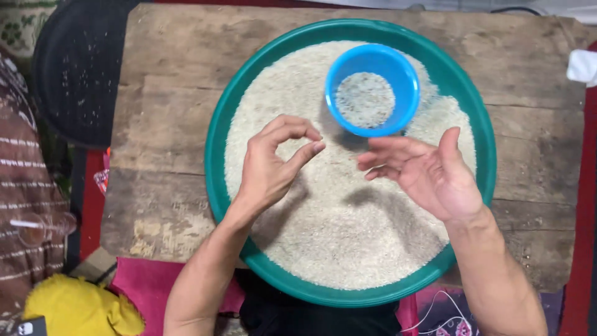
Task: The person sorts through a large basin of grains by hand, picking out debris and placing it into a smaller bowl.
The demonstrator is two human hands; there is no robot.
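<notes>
A big round teal basin [214, 149] full of white rice grains [348, 230] rests on a worn wooden board [168, 130]. A small blue bowl [407, 74] with a thin layer of rice sits on the rice at the basin's far side. My left hand [270, 165] hovers over the rice, thumb and forefinger curled towards each other in a pinch; whether a grain is between them I cannot tell. My right hand [426, 171] hovers palm up just below the blue bowl, fingers pointing left and slightly apart, holding nothing that shows.
A black round tray [78, 68] lies at the far left. Pink cloth [140, 283] and a yellow cloth [81, 308] lie near the front edge. Patterned brown fabric [18, 168] is at the left, a white object [583, 65] at the right edge.
</notes>
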